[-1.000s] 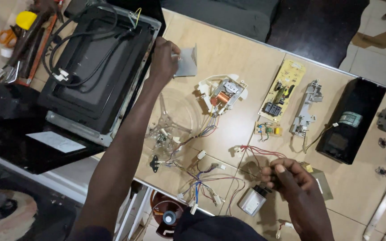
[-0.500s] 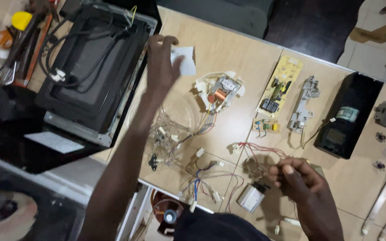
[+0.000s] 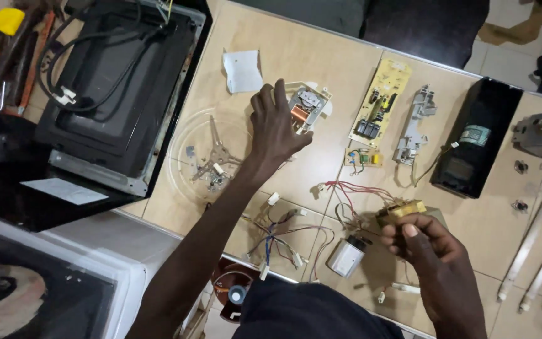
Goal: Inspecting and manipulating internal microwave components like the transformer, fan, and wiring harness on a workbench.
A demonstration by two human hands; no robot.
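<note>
My left hand [image 3: 275,127] reaches across the table with its fingers spread, the fingertips touching the white fan motor with a copper coil [image 3: 309,104]. It grips nothing. My right hand [image 3: 423,243] is near the table's front edge and pinches a small yellowish metal part [image 3: 403,210] joined to red and black wires [image 3: 352,194]. A silver can-shaped capacitor [image 3: 346,256] lies just left of that hand.
An open black microwave chassis [image 3: 114,81] fills the left. On the table lie a glass turntable [image 3: 189,135], a white sheet [image 3: 241,70], a yellow circuit board [image 3: 381,103], a grey bracket [image 3: 412,125], a black box [image 3: 475,141], a wire harness [image 3: 283,242] and pale tubes [image 3: 534,238].
My left hand let go of the white sheet by the microwave and moved right onto the fan motor. My right hand now holds up a yellowish part.
</note>
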